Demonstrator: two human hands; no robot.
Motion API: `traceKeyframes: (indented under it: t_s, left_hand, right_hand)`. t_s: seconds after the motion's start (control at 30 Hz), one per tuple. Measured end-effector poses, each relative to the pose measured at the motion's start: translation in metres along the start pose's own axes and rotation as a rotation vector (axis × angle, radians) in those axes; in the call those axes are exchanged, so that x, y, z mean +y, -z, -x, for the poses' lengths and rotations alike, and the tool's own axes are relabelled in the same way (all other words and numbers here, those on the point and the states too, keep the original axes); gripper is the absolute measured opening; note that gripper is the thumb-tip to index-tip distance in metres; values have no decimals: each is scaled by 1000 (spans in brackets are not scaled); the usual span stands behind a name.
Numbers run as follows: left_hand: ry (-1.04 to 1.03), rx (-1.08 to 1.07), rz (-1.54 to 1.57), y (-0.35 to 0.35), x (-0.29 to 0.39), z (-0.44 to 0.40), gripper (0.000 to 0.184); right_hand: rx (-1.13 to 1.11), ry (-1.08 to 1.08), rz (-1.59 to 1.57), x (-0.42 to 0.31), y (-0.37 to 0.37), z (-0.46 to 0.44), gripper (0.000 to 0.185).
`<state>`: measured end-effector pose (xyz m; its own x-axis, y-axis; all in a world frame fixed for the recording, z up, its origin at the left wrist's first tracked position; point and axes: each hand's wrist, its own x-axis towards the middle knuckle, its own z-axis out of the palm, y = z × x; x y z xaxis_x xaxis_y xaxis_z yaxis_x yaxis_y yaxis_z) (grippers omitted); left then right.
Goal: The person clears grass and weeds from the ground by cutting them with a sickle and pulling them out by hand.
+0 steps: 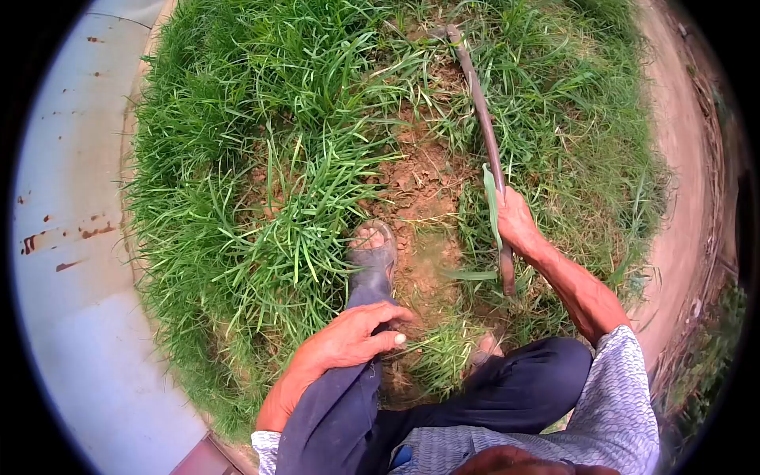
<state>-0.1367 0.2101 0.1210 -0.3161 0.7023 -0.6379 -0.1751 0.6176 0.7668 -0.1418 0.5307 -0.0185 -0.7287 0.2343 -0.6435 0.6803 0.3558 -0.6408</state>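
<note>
- Right hand [513,218]: wrapped round stick [481,111], mostly ahead of it
- Left hand [344,336]: loosely spread, over leg [328,416]
- Soil [416,178] ahead, between hands; grass [261,95] around
- Dirt strip [669,158] beyond right hand, pale panel [79,166] beyond left

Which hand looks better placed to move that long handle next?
Probably the right hand: it grips the long handle towards its nearer end. The left hand lies over the left trouser leg, apart from the handle, seemingly empty.

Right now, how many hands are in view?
2: the left hand, over the left leg, and the right hand, gripping the long brown handle.
</note>
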Motion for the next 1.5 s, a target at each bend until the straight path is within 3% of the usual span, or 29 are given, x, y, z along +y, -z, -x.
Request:
traceKeyframes:
  t_s: [0.03, 0.1, 0.13, 0.23, 0.33, 0.47, 0.57, 0.63, 0.67, 0.8, 1.03, 1.17, 1.23, 1.3, 1.33, 1.43, 1.47, 1.5]
  left_hand:
    - [-1, -7, -4, -1, 4, 0, 39]
    - [24, -66, -13, 2, 12, -6, 41]
    - [26, -89, -30, 0, 7, -9, 41]
    - [-71, -62, -84, -4, 10, -12, 42]
    - [-17, -94, -37, -6, 6, -9, 42]
    - [-58, -119, -83, -6, 4, -13, 42]
    - [-67, -161, -110, -5, 15, -21, 44]
    - [-86, -207, -149, -1, 18, -28, 44]
    - [-120, -217, -158, 0, 15, -30, 45]
    - [-82, -268, -111, 8, 12, -39, 47]
    - [-219, -8, -193, 57, 25, -95, 61]
    - [-441, 351, -352, 106, 8, -163, 69]
    - [-426, 553, -498, 128, 6, -197, 81]
    - [-181, 557, -547, 152, 11, -223, 92]
    - [-95, 505, -564, 165, 8, -234, 96]
    - [-67, 577, -832, 178, -47, -258, 78]
    - [-9, 357, -1077, 188, -63, -268, 65]
    - [36, 342, -1100, 187, -64, -269, 49]
  right_hand:
    - [-96, -54, -3, 3, 4, 13, 54]
    - [-43, 176, 218, 58, -12, 43, 50]
    - [-104, 35, 280, 50, -11, 73, 49]
    - [-104, -6, 197, 67, 3, 105, 49]
    - [-101, -89, -4, 72, 27, 115, 46]
    - [115, 61, -153, 47, 38, 61, 46]
    - [66, -6, -103, 5, 45, 33, 49]
    - [-38, -3, 21, 35, 33, 47, 50]
    - [27, 52, 190, 63, 25, 66, 50]
    - [50, -76, 78, 90, 23, 122, 47]
    - [114, -83, -45, 99, 22, 132, 44]
    - [19, -149, -42, 101, 36, 105, 44]
    - [-24, -222, 79, 51, 56, 88, 45]
    - [-37, -267, 52, 28, 70, 88, 47]
    - [11, -139, 136, 43, 68, 100, 47]
    - [143, -304, 180, 141, 57, 201, 36]
    - [169, -433, 9, 195, 52, 250, 29]
    - [211, -502, -69, 203, 48, 288, 29]
